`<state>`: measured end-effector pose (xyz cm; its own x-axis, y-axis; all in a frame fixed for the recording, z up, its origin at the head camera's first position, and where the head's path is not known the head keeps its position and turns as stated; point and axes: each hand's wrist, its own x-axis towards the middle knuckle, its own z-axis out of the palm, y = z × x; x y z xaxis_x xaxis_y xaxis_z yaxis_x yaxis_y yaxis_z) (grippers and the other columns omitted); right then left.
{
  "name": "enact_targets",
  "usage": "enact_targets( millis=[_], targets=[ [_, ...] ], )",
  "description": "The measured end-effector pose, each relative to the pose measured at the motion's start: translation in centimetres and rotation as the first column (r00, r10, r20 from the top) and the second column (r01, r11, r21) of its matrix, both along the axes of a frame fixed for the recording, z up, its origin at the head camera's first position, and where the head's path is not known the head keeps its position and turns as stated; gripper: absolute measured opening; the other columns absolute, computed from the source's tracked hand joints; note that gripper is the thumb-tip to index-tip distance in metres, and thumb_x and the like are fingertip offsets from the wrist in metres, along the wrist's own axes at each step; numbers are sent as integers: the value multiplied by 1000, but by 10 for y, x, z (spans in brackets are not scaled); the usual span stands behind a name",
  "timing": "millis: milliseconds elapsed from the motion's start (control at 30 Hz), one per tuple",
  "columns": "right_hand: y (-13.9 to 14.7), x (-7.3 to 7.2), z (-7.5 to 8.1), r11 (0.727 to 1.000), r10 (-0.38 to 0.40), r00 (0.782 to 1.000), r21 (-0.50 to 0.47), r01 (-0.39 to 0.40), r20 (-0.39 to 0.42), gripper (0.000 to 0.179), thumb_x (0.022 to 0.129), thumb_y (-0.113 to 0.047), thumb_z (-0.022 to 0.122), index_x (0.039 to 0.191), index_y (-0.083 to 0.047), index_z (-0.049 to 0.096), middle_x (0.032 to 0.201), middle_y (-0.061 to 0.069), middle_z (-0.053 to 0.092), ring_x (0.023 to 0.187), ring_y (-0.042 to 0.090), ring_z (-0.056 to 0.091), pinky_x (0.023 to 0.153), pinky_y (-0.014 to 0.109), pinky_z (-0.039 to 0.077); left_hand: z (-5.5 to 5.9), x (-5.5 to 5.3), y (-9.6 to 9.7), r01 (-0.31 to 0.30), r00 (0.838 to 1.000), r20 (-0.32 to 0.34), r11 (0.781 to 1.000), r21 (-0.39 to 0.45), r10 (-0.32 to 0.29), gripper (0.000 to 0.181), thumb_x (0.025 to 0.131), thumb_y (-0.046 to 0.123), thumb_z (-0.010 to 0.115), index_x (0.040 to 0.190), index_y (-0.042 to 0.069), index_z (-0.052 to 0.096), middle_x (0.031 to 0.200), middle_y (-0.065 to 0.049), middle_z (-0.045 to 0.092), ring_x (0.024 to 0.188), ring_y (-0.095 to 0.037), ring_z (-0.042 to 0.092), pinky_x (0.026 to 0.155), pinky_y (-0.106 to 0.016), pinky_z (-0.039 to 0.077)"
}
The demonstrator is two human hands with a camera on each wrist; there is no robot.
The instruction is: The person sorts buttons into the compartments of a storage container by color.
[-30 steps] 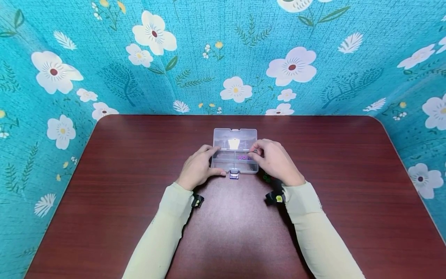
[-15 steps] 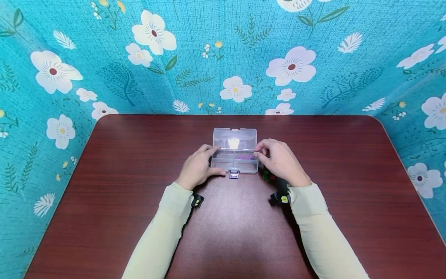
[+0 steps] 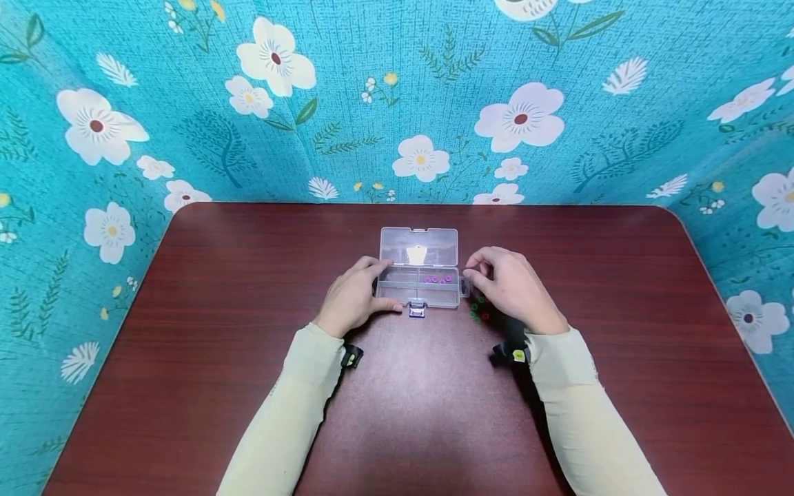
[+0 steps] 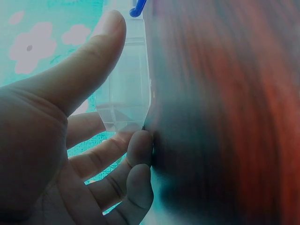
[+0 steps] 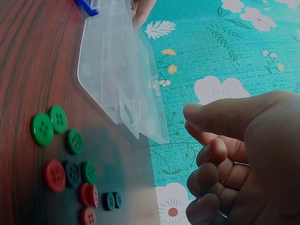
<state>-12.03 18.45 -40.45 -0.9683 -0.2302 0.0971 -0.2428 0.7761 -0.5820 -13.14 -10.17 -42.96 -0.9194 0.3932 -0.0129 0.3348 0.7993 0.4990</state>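
Observation:
A clear plastic compartment box point(image 3: 397, 295) stands on the table with its lid point(image 3: 397, 241) raised. My left hand point(image 3: 350, 296) holds its left end, the thumb along the front side and the fingers at the end wall. Several purple buttons point(image 3: 448, 279) lie in the back right compartment. To the right of the box is my right hand point(image 3: 511, 289), raised over the table with loosely bent fingers, the thumb tip close to the index fingertip. No object shows between them. Green buttons point(image 5: 42, 129), red buttons point(image 5: 55, 176) and dark blue-green buttons point(image 5: 72, 174) lie below this hand.
The dark red-brown wooden table point(image 3: 248, 358) has a blue flowered cloth point(image 3: 347, 103) behind it and at both sides. A blue-edged latch point(image 3: 417, 311) sticks out from the front of the box. Each wrist wears a black strap with a camera.
My right hand has moved right, away from the back right compartment, uncovering the purple buttons and more of the buttons on the table. The left hand and the box have stayed in place.

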Motion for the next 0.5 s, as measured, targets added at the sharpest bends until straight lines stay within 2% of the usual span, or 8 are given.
enact_targets(
  millis=[500],
  targets=[
    [17, 1, 2, 1000, -11, 1000, 14, 11, -12, 5, 96, -17, 67, 92, -15, 70, 77, 0, 52, 64, 16, 44, 62, 34, 36, 0, -1, 1, -9, 1000, 24, 1000, -4, 9, 88, 74, 49, 87, 147, 13, 54, 134, -7, 57, 107, -23, 61, 89, -44, 51]
  ],
)
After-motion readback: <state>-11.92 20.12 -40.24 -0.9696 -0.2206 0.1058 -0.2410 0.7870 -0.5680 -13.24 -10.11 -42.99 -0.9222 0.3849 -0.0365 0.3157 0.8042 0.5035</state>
